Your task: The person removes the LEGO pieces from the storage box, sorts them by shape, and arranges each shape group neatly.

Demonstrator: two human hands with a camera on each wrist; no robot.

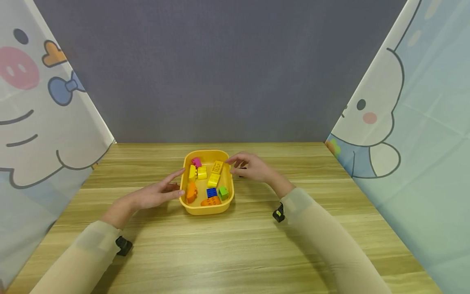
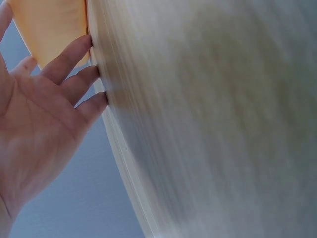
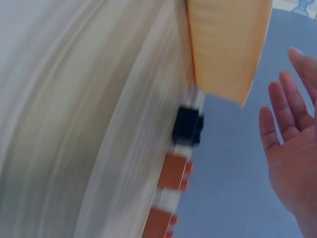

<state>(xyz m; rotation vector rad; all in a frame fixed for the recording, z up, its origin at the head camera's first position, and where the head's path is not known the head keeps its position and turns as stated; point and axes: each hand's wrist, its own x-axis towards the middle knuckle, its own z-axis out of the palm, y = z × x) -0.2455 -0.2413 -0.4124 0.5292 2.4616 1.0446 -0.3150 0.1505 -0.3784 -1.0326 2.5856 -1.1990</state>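
Note:
A yellow tray (image 1: pixel 207 210) sits on the wooden table, holding several toy building bricks. Inside lie yellow bricks (image 1: pixel 213 180), orange pieces (image 1: pixel 191 192), a blue brick (image 1: pixel 211 192), a green one (image 1: pixel 223 192) and a pink one (image 1: pixel 196 162). My left hand (image 1: pixel 156 194) is at the tray's left side, fingers spread; in the left wrist view its lower fingertips rest on the table. At the right rim hovers my right hand (image 1: pixel 253 166), fingers loosely bent around nothing. Beneath it stands a black brick (image 3: pixel 187 126), partly hidden in the head view.
Two reddish-brown bricks (image 3: pixel 173 171) stand in line with the black one, outside the tray; my right hand hides them in the head view. A grey panel (image 1: pixel 220 73) rises behind the table (image 1: pixel 220 249). Cartoon-printed sheets (image 1: pixel 422 134) flank both sides.

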